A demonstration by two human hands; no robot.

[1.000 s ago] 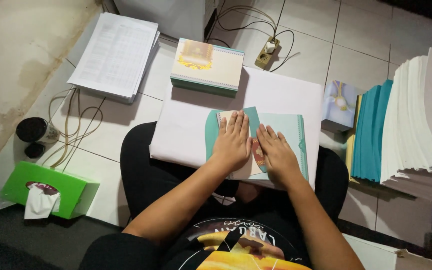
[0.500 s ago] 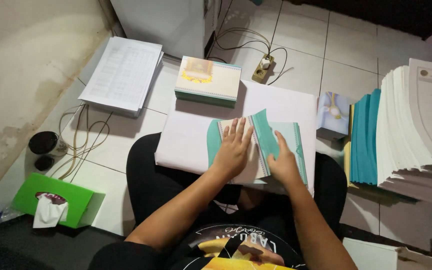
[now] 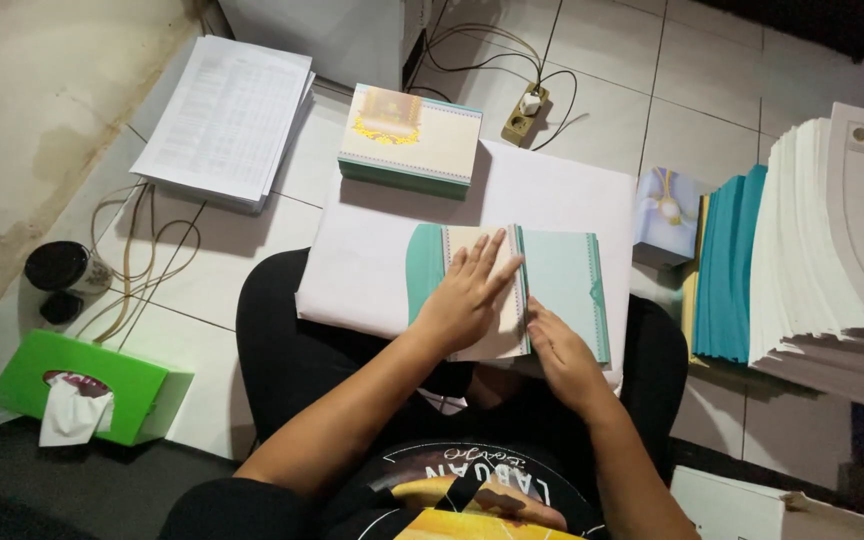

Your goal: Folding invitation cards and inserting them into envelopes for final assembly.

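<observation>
The person sits on the tiled floor with a white board resting across the lap. On the board lies a teal card, folded partway: a cream flap is turned over its middle, with teal showing to either side.

The left hand lies flat on the cream flap, fingers spread apart and pointing away from the body, pressing down; it grips nothing. The right hand rests at the near edge of the card, just beside the fold line, fingers loosely together and touching the card. Whether it pinches the edge cannot be told.

At the far edge of the board, touching it, sits a stack of cards with a cream top face and teal sides. To the left of that stack, on the floor, lies a pile of printed sheets. A power strip with cables lies beyond the board.

To the person's right stand teal covers on edge, against a tall stack of white papers. A small bluish box sits between these and the board.

At the near left stands a green tissue box, and beyond it a dark cup among loose cables.
</observation>
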